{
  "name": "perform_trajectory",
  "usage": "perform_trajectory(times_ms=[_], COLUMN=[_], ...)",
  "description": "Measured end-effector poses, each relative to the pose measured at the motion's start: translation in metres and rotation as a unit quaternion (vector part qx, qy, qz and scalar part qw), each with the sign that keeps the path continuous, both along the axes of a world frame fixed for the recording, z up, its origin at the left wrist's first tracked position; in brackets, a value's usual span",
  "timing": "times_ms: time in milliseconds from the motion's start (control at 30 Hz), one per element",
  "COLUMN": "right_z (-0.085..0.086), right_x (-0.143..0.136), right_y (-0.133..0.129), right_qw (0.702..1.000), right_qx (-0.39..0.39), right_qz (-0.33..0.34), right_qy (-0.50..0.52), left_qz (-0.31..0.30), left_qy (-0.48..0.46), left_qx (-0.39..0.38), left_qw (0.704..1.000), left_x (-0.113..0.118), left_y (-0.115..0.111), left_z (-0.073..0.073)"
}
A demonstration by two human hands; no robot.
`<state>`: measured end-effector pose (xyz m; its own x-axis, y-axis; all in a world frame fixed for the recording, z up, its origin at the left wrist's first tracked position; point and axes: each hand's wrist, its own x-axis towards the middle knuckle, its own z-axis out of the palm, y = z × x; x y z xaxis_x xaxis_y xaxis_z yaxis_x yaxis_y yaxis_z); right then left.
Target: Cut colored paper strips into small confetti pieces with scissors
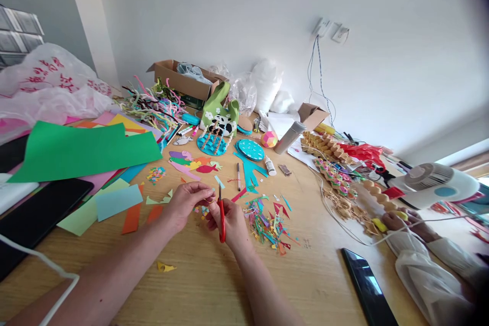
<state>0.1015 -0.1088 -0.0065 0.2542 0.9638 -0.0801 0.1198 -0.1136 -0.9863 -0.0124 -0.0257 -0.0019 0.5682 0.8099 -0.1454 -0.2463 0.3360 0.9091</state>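
Note:
My right hand (234, 224) is closed around red-handled scissors (221, 221), their narrow dark blades pointing up and away from me. Close beside it, my left hand (187, 202) pinches something tiny between thumb and fingertips, too small to make out. Under and just beyond the hands lie small coloured paper bits. A heap of paper scraps (269, 224) spreads to the right of my right hand. Farther back are cut-out paper fish (194, 163), a pen (239, 175), and a blue paper sheet with cut strips (250, 170). A small pile of tiny paper pieces (156, 175) sits left of the fish.
Coloured paper sheets (87, 150) and a black device (46, 214) cover the left side. Pipe cleaners (153, 107), a cardboard box (179, 79) and a panda bag (219, 114) stand behind. A phone (367, 285), a white fan (435, 186) and another person's hands (408, 221) are right.

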Motion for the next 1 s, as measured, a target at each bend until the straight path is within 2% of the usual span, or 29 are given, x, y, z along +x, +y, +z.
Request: perform_trajectory(times_ms=[200,367,567,1000], right_z=[-0.001,-0.003,-0.006,-0.002], right_x=[-0.004,-0.005,-0.005,-0.005], right_y=[0.000,-0.001,0.001,0.003], right_qw=[0.999,0.998,0.999,0.996], right_qx=[-0.011,-0.019,-0.035,-0.076], right_qz=[0.012,0.014,0.013,-0.039], right_qy=[-0.049,-0.066,-0.034,-0.039], left_qz=[0.033,0.058,0.064,0.055], left_qy=[-0.006,0.007,0.054,0.056], left_qx=[-0.014,-0.014,0.003,0.003], left_qw=[0.999,0.998,0.996,0.997], left_x=[0.002,0.003,0.003,0.004], left_y=[-0.004,-0.003,-0.003,-0.003], left_z=[0.003,-0.004,-0.010,-0.009])
